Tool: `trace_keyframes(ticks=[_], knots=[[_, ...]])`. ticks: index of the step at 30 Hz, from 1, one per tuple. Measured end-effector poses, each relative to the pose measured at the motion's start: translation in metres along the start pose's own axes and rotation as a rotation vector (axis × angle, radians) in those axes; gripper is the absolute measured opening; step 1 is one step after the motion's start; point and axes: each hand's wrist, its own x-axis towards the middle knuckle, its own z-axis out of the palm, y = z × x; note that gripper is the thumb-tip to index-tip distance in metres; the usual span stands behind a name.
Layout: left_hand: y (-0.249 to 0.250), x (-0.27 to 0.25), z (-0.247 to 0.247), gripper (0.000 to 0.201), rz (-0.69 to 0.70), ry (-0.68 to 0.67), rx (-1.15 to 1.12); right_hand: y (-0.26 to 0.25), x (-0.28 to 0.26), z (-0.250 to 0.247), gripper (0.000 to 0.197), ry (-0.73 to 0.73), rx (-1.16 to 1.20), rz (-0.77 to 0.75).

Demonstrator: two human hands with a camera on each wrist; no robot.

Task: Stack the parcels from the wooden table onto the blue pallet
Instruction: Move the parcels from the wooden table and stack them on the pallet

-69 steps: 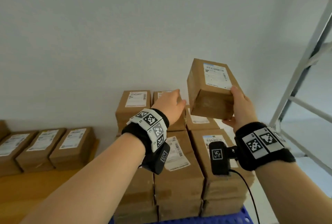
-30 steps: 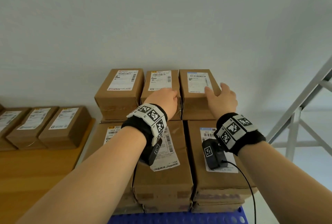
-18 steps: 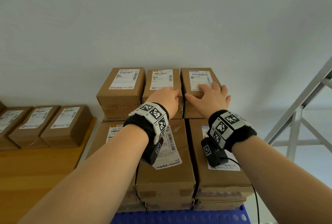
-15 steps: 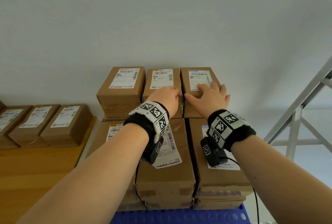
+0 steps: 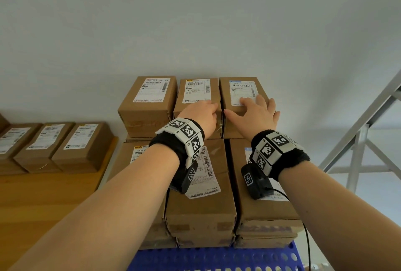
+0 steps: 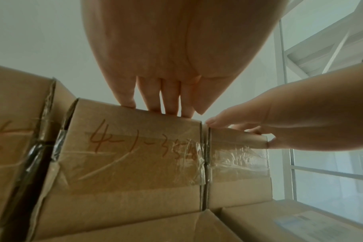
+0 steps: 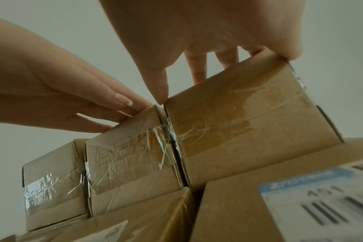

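A stack of brown parcels stands on the blue pallet (image 5: 217,257). Its top back row holds three parcels side by side. My left hand (image 5: 202,113) rests with straight fingers (image 6: 155,104) on the middle parcel (image 5: 196,90), which has red handwriting on its front (image 6: 135,155). My right hand (image 5: 255,111) lies flat, fingers spread, on top of the right parcel (image 5: 239,88), which sits tight against the middle one (image 7: 130,160). The right thumb (image 7: 160,88) touches that parcel's (image 7: 249,122) near left corner. Three more parcels (image 5: 54,147) lie on the wooden table (image 5: 43,201) to the left.
A pale wall stands close behind the stack. A grey metal frame (image 5: 360,140) with slanted bars rises at the right, beside the pallet. The lower front row of parcels (image 5: 201,205) lies under my wrists. The table edge runs next to the stack's left side.
The parcel my right hand held in the air now stands at the right of the top row. That hand let go and slid from the parcel's side onto its top.
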Motion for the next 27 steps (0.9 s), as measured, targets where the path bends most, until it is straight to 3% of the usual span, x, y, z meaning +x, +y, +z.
trace_keyframes(ticks=[6, 10, 13, 18, 27], knots=[[0.003, 0.0, -0.012, 0.038, -0.027, -0.079, -0.039, -0.004, 0.003, -0.014, 0.061, -0.069, 0.024, 0.026], [0.004, -0.009, -0.019, 0.042, -0.025, 0.021, -0.123, -0.011, -0.001, -0.022, 0.058, -0.006, 0.119, -0.072], [0.0, -0.025, -0.026, 0.042, -0.031, 0.153, -0.24, -0.029, -0.011, -0.027, 0.048, 0.081, 0.352, -0.212], [-0.03, -0.066, -0.04, 0.036, -0.161, 0.348, -0.352, -0.07, -0.037, -0.027, 0.033, 0.003, 0.694, -0.299], [-0.116, -0.164, -0.054, 0.03, -0.347, 0.376, -0.455, -0.162, -0.101, 0.015, 0.012, -0.194, 0.837, -0.348]])
